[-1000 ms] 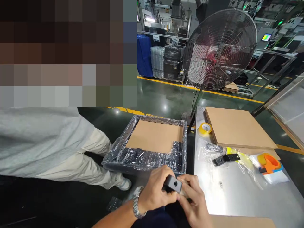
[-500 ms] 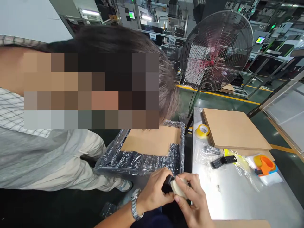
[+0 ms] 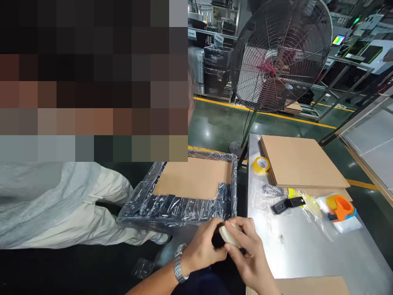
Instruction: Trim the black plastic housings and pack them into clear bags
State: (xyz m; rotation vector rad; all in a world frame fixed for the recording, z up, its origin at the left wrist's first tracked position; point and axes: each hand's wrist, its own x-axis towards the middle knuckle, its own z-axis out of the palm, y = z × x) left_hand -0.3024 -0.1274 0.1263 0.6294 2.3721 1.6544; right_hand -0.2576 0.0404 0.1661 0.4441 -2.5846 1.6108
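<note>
Near the bottom centre, my left hand (image 3: 204,243) is wrapped round a black part (image 3: 217,237), with a metal watch on the wrist. My right hand (image 3: 250,250) pinches a cream-coloured pad (image 3: 229,236) between thumb and fingers, against the black part. Both hands meet in front of my body, left of the metal table (image 3: 294,254). On that table lies a black bracket (image 3: 287,205), beside a small plastic-wrapped piece (image 3: 272,190). The far side of the held part is hidden by my fingers.
A plastic-lined crate (image 3: 184,213) holds a cardboard sheet (image 3: 193,178). Stacked cardboard (image 3: 303,159), yellow tape (image 3: 260,165) and an orange tape dispenser (image 3: 340,208) are on the table. A large fan (image 3: 281,57) stands behind. Another person (image 3: 101,200) is at the left.
The other person's head and body have shifted left and nearer in the view. My hands stay together on the black part and the pad, with only slight movement.
</note>
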